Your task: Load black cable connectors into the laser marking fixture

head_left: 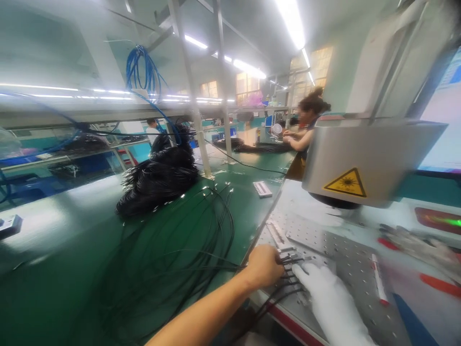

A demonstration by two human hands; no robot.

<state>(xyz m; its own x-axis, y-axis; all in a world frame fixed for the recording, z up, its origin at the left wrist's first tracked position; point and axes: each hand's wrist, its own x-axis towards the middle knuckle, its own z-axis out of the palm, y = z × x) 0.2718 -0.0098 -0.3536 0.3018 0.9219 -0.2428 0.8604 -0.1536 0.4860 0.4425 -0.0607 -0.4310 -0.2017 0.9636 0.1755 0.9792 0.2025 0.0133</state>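
Note:
My left hand [265, 266], bare, is closed on a black cable at the near edge of the perforated metal plate [345, 254]. Just to its right, my right hand [324, 293] wears a white glove; its fingertips close in at the cable's end, partly blurred. Several black cables [288, 284] lie side by side between the hands, their ends at a slotted metal fixture [300, 295] that the hands partly cover. A second slotted metal block [279, 235] sits on the plate just beyond my left hand. Loose black cables [216, 226] trail across the green table to the left.
A laser machine head [338, 161] with a yellow warning sign hangs over the plate. A red-and-white marker [379, 278] and grey gloves [421, 245] lie at right. A big black cable bundle [162, 175] and a metal block [262, 189] rest on the green table [65, 269]. A co-worker [306, 125] sits beyond.

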